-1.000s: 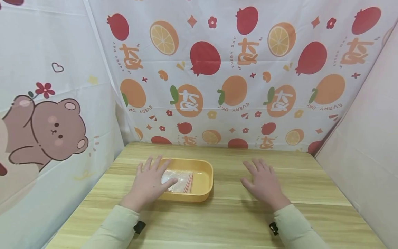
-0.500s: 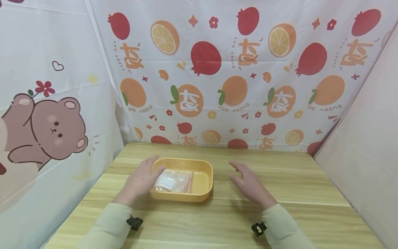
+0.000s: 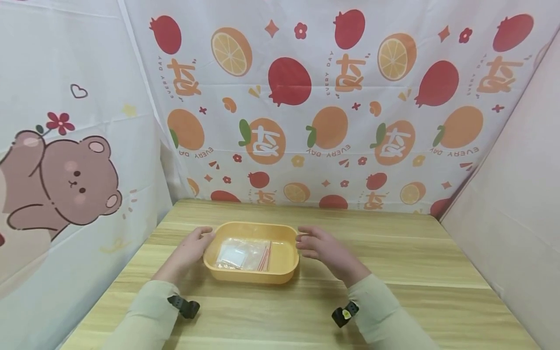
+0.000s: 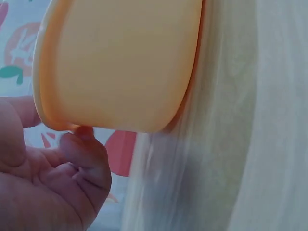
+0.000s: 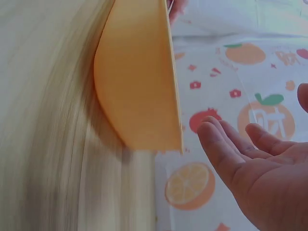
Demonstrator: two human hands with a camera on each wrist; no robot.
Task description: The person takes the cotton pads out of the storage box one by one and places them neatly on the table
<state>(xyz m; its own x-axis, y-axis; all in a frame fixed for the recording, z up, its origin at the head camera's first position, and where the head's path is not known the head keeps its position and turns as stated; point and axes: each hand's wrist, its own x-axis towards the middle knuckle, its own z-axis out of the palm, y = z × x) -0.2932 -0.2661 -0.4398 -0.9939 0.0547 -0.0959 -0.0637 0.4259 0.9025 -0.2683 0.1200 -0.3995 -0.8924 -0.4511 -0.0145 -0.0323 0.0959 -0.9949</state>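
Observation:
A yellow plastic tray lies on the wooden table, holding clear zip-lock bags with red seal strips; a flat white piece shows among them. My left hand is at the tray's left end. In the left wrist view that hand grips the tray by its rim, its curled fingers against the outer wall and the thumb tip hidden behind the rim. My right hand is at the right end; in the right wrist view this hand has loosely extended fingers, apart from the tray.
Behind the wooden table hangs a fruit-print cloth. A bear-print cloth borders the left side, a plain white one the right. Black straps sit at both cuffs.
My left hand has moved left and down from over the tray to its left end. My right hand has come left to the right end. The tray has stayed in place.

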